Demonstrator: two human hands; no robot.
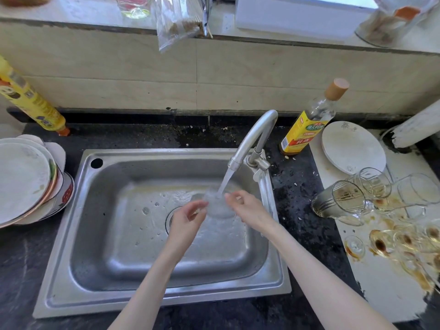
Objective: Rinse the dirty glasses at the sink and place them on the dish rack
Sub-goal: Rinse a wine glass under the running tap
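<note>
The left hand (188,219) curls its fingers around the near-left side of a glass (215,203), held over the sink (71,234). The right hand (247,210) grips the glass from the other side, fingers bent over its rim. Between the hands, water from the tap (254,136) pours into the glass, and splash and blur hide its outline, so which way its mouth points cannot be told. Right of the right hand, dirty glasses (350,198) lie tipped over on a stained board (381,294), partly cut off at the edge.
</note>
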